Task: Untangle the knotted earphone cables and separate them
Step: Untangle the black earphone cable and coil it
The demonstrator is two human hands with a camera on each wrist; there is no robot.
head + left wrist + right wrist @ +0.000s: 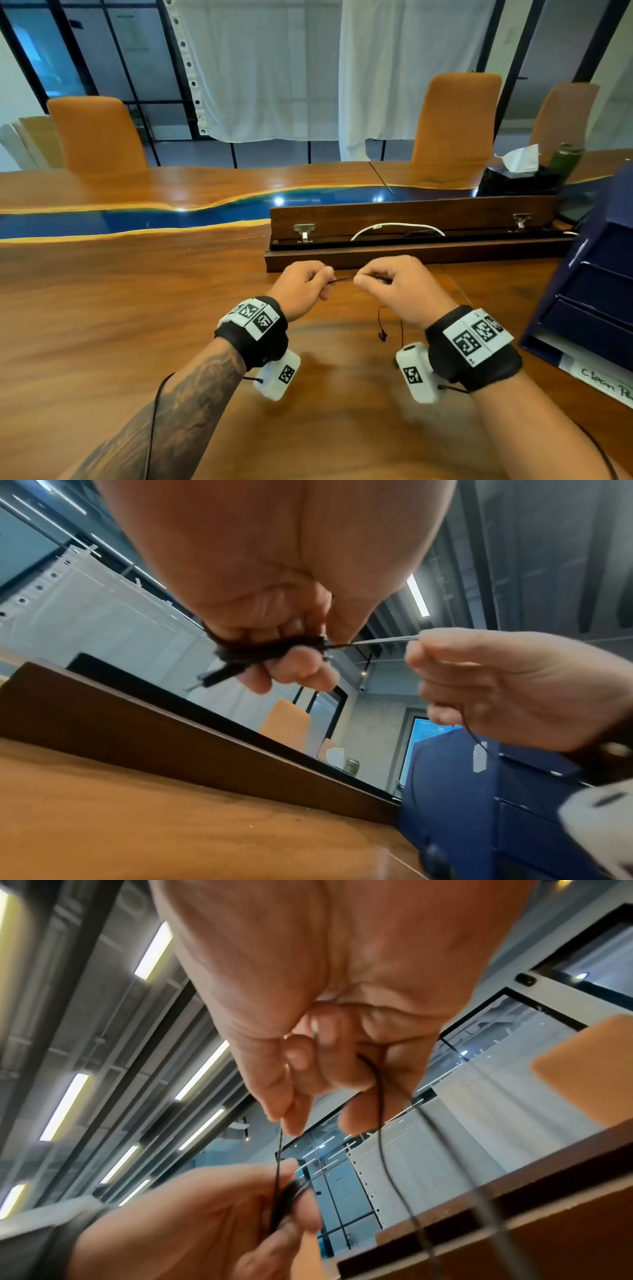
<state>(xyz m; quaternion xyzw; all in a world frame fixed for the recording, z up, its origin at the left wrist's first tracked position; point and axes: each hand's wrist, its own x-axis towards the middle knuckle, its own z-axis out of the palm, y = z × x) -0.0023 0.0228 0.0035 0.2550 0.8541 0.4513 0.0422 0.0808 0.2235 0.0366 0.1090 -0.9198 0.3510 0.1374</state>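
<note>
Both hands held above a wooden table [137,308], close together and just apart. Left hand [301,291]: fingers curled around a bundled knot [267,647] of black cable, clamped between thumb and fingers; a short stiff end sticks out below the fist. Right hand [404,291]: thumb and forefinger pinched together on 1 strand [342,280] drawn taut from the knot across the gap between the hands. From the right hand 2 further cable runs [382,1137] hang toward the table; 1 earbud [382,335] dangles under the right wrist, clear of the fingers. Beyond the hands: a long dark wooden box [411,236], lid raised, a white cord inside. At right: a blue drawer unit [589,291]. Far side of table: 3 orange chairs [99,133], a tissue box [513,178].
</note>
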